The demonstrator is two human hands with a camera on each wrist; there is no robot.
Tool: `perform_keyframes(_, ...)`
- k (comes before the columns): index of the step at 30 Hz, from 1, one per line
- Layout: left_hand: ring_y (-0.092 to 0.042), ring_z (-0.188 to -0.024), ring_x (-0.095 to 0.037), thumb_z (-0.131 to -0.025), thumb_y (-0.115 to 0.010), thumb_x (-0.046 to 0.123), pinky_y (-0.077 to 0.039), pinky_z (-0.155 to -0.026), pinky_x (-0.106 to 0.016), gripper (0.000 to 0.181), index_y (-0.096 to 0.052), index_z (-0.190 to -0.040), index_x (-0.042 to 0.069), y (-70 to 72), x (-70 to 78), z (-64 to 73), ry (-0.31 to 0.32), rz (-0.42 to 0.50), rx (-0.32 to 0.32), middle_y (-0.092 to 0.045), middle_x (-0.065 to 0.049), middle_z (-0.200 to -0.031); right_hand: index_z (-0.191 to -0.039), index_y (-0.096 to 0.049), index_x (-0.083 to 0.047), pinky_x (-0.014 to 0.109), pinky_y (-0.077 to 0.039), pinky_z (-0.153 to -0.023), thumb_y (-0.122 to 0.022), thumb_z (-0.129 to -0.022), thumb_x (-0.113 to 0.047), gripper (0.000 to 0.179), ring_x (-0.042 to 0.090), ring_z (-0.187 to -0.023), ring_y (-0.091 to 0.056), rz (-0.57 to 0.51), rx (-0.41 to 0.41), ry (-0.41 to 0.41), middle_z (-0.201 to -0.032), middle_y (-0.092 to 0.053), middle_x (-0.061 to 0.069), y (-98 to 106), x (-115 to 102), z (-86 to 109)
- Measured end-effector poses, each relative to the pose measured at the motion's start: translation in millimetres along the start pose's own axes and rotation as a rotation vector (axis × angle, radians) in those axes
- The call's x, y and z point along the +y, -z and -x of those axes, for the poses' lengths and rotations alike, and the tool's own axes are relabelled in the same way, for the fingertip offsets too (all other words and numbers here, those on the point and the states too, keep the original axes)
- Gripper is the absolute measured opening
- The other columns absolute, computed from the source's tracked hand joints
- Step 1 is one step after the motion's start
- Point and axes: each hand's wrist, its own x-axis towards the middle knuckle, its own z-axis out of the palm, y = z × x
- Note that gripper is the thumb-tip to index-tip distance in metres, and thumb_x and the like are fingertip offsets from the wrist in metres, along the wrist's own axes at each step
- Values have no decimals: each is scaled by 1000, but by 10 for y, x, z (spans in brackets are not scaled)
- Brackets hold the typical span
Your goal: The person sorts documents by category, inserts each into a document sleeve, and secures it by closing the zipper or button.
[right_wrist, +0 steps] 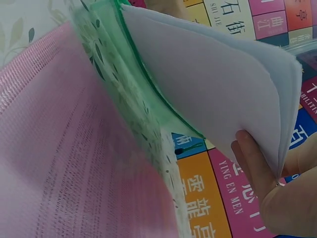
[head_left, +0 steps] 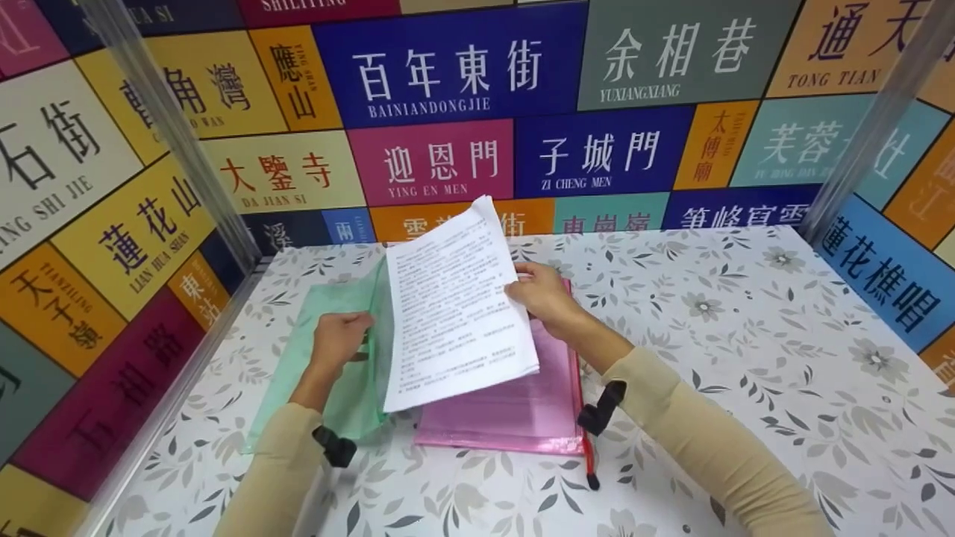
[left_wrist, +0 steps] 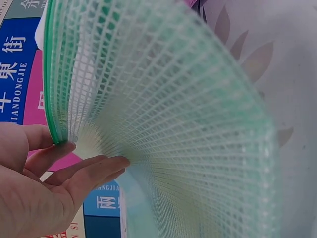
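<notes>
My left hand [head_left: 342, 339] pinches the upper edge of a green mesh zip pouch [head_left: 317, 395], between thumb and fingers near the green zip. In the left wrist view the pouch [left_wrist: 198, 124] fans outward, its mesh filling most of the picture. Several printed sheets [head_left: 455, 313] stand tilted at the pouch's mouth; my right hand [head_left: 548, 298] grips their right edge, thumb on one face and fingers on the other. Seen from the right wrist, the far end of the sheets [right_wrist: 208, 79] lies along the green pouch's edge [right_wrist: 148, 74].
Beneath the sheets a pink mesh zip pouch [head_left: 500, 421] lies on the flower-patterned table [head_left: 716, 335], its red zip ending in a black pull [head_left: 593, 481]. Colourful walls with street-name signs [head_left: 448, 67] enclose the back and sides.
</notes>
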Motion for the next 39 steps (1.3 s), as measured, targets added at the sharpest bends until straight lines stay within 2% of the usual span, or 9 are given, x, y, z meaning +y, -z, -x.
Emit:
perform_keyframes(2, -54, -62, -14, -97, -58, 21, -62, -63, -35, 35, -58, -64, 9, -4, 1, -1, 0, -3, 1, -39, 6, -53, -143, -47, 4, 27, -61, -65, -50, -95, -2, 48, 12, -74, -70, 0, -15, -13, -125, -66, 28, 15, -23, -5)
perform_keyframes(9, -52, -60, -12, -96, -58, 21, -61, -59, -31, 32, -63, -68, 7, -14, -2, -5, -4, 2, 7, -39, 7, -53, -140, -50, 4, 28, -62, -65, -52, -94, -1, 46, 13, -74, -70, 22, -20, -31, -122, -67, 27, 45, -31, 6)
perform_keyframes(13, -43, -52, -10, -96, -59, 21, -60, -57, -31, 40, -51, -58, 12, -27, -20, -17, -7, -5, 16, -31, 8, -51, -138, -51, 5, 29, -62, -65, -52, -93, -1, 46, 13, -74, -70, 42, -19, -29, -120, -68, 25, 64, -19, 25)
perform_keyframes(16, -37, -50, -9, -96, -58, 22, -60, -57, -30, 42, -48, -57, 12, -31, -31, -29, -6, -16, 22, -27, 8, -51, -138, -53, 3, 30, -62, -65, -53, -93, -1, 45, 14, -75, -70, 55, -31, -27, -117, -68, 23, 66, -18, 31)
perform_keyframes(20, -41, -53, -8, -96, -58, 22, -61, -59, -30, 33, -62, -67, 7, -40, -33, -35, -2, -20, 19, -31, 9, -52, -136, -55, 1, 30, -62, -65, -54, -93, 0, 43, 14, -74, -70, 64, -47, -32, -112, -70, 21, 51, -26, 26)
perform_keyframes(23, -44, -53, -8, -97, -59, 23, -62, -61, -32, 31, -65, -71, 6, -51, -26, -31, -5, -9, 9, -32, 9, -51, -138, -54, 1, 30, -62, -63, -53, -93, 0, 44, 13, -72, -70, 60, -66, -31, -110, -70, 20, 33, -37, 14)
perform_keyframes(28, -39, -50, -10, -97, -59, 23, -63, -66, -36, 41, -50, -59, 13, -57, -11, -11, -9, -9, -15, -27, 8, -50, -141, -50, 3, 28, -61, -62, -52, -95, 0, 46, 12, -72, -69, 68, -60, -35, -113, -69, 22, 5, -71, -22)
perform_keyframes(36, -43, -57, -12, -98, -57, 24, -62, -65, -35, 41, -51, -60, 13, -39, -29, -13, 11, -2, -37, -31, 7, -53, -142, -50, 0, 27, -60, -61, -51, -94, 2, 48, 11, -69, -69, 45, 4, -29, -119, -68, 27, -73, -106, -62)
perform_keyframes(39, -40, -56, -12, -98, -57, 23, -61, -62, -33, 46, -42, -56, 15, -52, -29, -12, -3, 0, -35, -28, 6, -53, -142, -51, 1, 27, -61, -61, -52, -94, 3, 47, 11, -69, -69, 23, 7, -24, -119, -69, 27, -122, -71, -63)
